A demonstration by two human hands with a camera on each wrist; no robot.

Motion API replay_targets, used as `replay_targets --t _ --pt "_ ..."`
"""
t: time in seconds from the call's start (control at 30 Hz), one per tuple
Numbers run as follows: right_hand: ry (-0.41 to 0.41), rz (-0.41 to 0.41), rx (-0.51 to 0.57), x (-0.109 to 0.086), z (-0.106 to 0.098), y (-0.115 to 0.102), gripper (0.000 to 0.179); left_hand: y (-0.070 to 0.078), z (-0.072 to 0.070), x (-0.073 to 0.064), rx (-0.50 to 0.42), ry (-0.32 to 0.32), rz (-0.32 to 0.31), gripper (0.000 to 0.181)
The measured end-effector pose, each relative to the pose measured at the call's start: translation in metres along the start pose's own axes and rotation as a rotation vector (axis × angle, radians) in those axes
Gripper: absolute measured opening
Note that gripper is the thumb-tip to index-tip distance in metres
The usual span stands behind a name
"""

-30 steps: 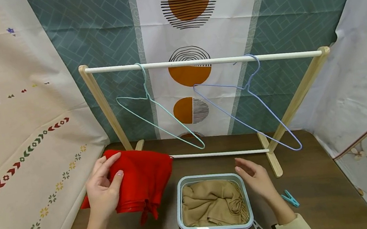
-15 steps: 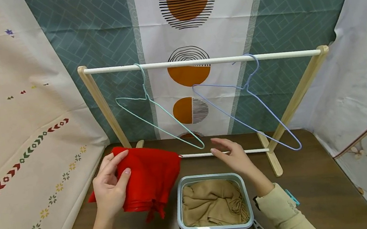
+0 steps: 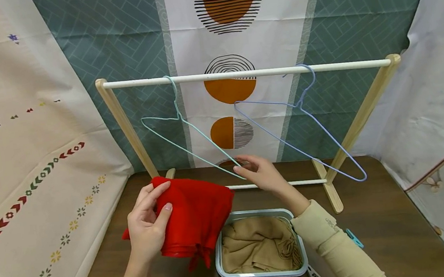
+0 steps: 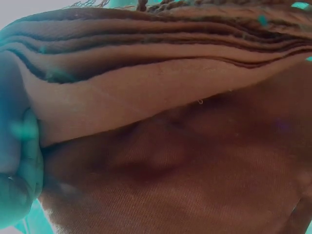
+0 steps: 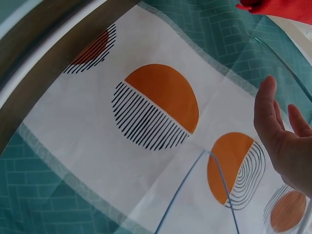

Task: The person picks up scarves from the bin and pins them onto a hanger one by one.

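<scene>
Left hand (image 3: 147, 226) of the person is clamped on a folded red fabric cloth with a tasselled edge (image 3: 196, 215), thumb on its front, holding it above the dark wooden counter (image 3: 387, 233). The cloth overlaps the upper-left corner of a rectangular grey-blue tray (image 3: 264, 275) in the head view; a crumpled tan fringed scarf (image 3: 256, 245) lies inside.

Thumb and fingers apart, the right hand (image 3: 261, 173) reaches the lower right corner of a thin mint-green hanger (image 3: 179, 114); whether it touches the wire cannot be told. That hanger and a periwinkle-blue one hang from the white rod (image 3: 235, 75) of a pale wooden rack. Beside the tray's lower right corner lies a grey clothespin (image 3: 314, 276), with a teal clothespin (image 3: 354, 238) farther right.
</scene>
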State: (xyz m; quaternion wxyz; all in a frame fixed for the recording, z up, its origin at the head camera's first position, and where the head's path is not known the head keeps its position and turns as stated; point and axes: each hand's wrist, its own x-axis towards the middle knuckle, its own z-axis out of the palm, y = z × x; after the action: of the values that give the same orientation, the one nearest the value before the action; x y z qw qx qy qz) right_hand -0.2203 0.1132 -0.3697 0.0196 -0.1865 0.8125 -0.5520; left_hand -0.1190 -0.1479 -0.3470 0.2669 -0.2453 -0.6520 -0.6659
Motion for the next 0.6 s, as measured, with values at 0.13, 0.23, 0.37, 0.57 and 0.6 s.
replay_targets --t 0.13,0.23,0.37,0.57,0.6 --pt "-0.042 0.011 0.050 0.011 0.003 -0.002 0.042 0.000 0.001 -0.001 0.012 -0.002 -0.006 0.038" --pt "-0.080 0.033 0.126 0.017 0.006 -0.002 0.041 0.001 0.001 -0.001 0.018 0.000 -0.006 0.038" --pt "-0.107 0.085 0.209 0.021 0.010 -0.004 0.039 0.002 0.001 -0.002 0.000 -0.005 0.009 0.037" --pt "-0.084 0.096 0.246 0.025 0.018 -0.006 0.038 0.002 -0.001 -0.003 0.001 0.004 0.001 0.038" --pt "-0.076 0.097 0.249 0.026 0.020 -0.005 0.038 0.002 -0.001 -0.003 -0.006 0.005 0.006 0.037"
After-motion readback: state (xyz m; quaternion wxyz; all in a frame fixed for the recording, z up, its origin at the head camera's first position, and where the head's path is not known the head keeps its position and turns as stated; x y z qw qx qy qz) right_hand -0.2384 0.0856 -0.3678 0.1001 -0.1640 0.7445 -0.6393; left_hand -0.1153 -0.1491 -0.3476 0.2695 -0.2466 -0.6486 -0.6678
